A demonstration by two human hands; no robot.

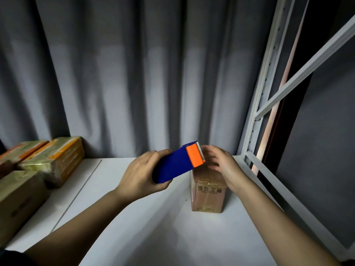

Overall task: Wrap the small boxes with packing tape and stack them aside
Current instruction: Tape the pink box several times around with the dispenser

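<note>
A small brown cardboard box (208, 194) stands upright on the white table (153, 227), glossy with tape on its front. My left hand (142, 173) grips a blue tape dispenser (176, 164) with an orange front and a toothed blade, held tilted over the box's top left edge. My right hand (221, 162) rests on the top of the box with fingers spread and slightly bent, just right of the blade. The top face of the box is hidden under the hand and dispenser.
Several tape-wrapped boxes lie at the left: an orange-and-yellow one (57, 160), another behind it (21, 150), and a brown one (17, 200) at the near left. A grey curtain (134, 73) hangs behind. A white metal shelf frame (269, 112) rises at the right.
</note>
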